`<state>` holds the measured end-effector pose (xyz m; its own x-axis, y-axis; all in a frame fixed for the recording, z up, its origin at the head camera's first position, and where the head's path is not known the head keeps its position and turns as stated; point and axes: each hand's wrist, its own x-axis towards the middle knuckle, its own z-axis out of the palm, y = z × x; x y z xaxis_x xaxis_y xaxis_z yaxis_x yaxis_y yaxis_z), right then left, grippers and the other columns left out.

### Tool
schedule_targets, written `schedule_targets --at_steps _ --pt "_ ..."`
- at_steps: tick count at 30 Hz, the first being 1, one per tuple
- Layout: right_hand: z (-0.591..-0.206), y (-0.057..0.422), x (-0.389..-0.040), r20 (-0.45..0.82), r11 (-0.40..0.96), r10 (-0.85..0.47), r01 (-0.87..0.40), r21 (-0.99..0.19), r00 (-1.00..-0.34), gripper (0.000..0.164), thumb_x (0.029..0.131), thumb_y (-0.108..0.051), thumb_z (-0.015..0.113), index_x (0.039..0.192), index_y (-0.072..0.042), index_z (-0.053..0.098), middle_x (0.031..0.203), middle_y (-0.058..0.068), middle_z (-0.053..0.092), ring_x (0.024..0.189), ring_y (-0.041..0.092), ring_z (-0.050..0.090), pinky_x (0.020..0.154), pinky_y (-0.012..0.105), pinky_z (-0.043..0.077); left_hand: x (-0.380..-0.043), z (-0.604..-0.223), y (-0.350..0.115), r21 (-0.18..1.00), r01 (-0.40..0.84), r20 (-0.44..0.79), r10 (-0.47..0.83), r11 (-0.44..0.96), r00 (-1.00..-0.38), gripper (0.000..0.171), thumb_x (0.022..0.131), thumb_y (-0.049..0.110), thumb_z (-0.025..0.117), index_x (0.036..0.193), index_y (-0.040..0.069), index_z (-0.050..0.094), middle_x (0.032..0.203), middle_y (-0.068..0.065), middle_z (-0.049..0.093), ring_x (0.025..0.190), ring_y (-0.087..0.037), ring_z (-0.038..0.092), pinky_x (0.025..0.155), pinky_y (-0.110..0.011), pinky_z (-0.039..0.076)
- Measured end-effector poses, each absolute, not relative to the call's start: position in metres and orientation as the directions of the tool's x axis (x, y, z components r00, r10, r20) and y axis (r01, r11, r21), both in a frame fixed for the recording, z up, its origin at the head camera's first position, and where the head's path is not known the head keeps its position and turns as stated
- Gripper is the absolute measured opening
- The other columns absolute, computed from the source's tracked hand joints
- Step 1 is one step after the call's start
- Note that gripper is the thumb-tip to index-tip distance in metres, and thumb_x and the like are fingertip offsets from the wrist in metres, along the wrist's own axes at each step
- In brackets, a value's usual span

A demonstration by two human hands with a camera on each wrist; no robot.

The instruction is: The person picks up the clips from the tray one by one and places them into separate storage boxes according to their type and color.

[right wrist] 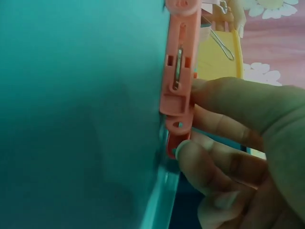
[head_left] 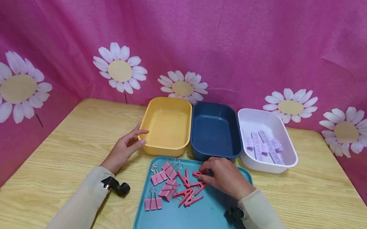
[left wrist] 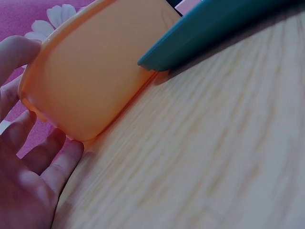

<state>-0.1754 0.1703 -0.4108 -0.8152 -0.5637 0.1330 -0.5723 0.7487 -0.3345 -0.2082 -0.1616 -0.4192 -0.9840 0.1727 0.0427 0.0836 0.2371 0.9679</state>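
Note:
My left hand (head_left: 122, 151) grips the left side of a yellow bin (head_left: 162, 151), with fingertips over the rim. In the left wrist view, the fingers (left wrist: 62, 164) bend against its outer wall. Over the far part of a teal tray (head_left: 188, 227), my right hand (head_left: 227, 177) pinches a red clothespin (head_left: 196, 174) between thumb and fingers. Another clothespin (right wrist: 178, 67) lies close by in the right wrist view. Several more red clothespins (head_left: 188, 197) form a loose pile, left of which several pink binder clips (head_left: 168, 190) lie on the tray.
A navy bin (head_left: 217, 127) stands between the yellow bin and a white bin (head_left: 267, 166), which holds lilac measuring-tape-like strips (head_left: 257, 146). All stand behind the tray on a wooden table (head_left: 323, 189). A pink flowered cloth (head_left: 237, 49) hangs behind.

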Motion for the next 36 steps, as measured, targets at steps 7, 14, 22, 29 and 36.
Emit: schedule_targets --at_steps 7,14,22,29,36 --pt "-0.404 0.172 -0.176 0.143 0.725 -0.569 -0.577 -0.377 -0.809 0.017 0.083 -0.029 0.076 0.098 -0.020 0.076 0.089 -0.010 0.068 0.082 0.007 0.059 0.073 0.026 0.053 -0.207 -0.419 -0.163 0.965 0.073 0.030 0.168 0.254 -0.985 0.046 0.097 0.032 0.059 0.139 0.015 0.052 0.160 0.008 0.014 0.146 -0.020 0.015 0.117 -0.042 0.022" --pt "-0.391 0.174 -0.173 0.188 0.707 -0.543 -0.566 -0.424 -0.819 0.018 0.082 -0.028 0.078 0.098 -0.019 0.077 0.088 -0.010 0.067 0.081 0.008 0.060 0.071 0.024 0.053 -0.208 -0.421 -0.162 0.970 0.071 0.032 0.166 0.234 -0.986 0.042 0.097 0.027 0.059 0.137 0.016 0.053 0.160 0.004 0.015 0.146 -0.021 0.016 0.117 -0.043 0.022" --pt "-0.375 0.182 -0.176 0.230 0.721 -0.477 -0.527 -0.449 -0.848 0.021 0.081 -0.026 0.079 0.100 -0.017 0.076 0.087 -0.008 0.067 0.067 0.007 0.054 0.055 0.020 0.049 -0.211 -0.424 -0.162 0.974 0.078 0.042 0.170 0.212 -0.985 0.042 0.097 0.027 0.059 0.137 0.014 0.054 0.160 0.005 0.016 0.146 -0.019 0.016 0.117 -0.042 0.022" --pt "-0.360 0.194 -0.183 0.293 0.721 -0.419 -0.511 -0.468 -0.859 0.023 0.080 -0.024 0.080 0.101 -0.016 0.076 0.090 -0.006 0.068 0.071 0.010 0.055 0.057 0.022 0.051 -0.211 -0.423 -0.161 0.974 0.081 0.043 0.176 0.211 -0.983 0.043 0.097 0.028 0.059 0.137 0.014 0.053 0.160 0.006 0.015 0.146 -0.019 0.015 0.117 -0.043 0.021" --pt "-0.351 0.202 -0.194 0.305 0.725 -0.375 -0.482 -0.492 -0.875 0.023 0.081 -0.024 0.079 0.102 -0.015 0.076 0.091 -0.005 0.069 0.074 0.013 0.057 0.059 0.025 0.052 -0.224 -0.444 -0.167 0.972 0.093 0.055 0.175 0.216 -0.983 0.045 0.095 0.034 0.061 0.137 0.020 0.054 0.159 0.012 0.015 0.146 -0.018 0.014 0.117 -0.046 0.020"
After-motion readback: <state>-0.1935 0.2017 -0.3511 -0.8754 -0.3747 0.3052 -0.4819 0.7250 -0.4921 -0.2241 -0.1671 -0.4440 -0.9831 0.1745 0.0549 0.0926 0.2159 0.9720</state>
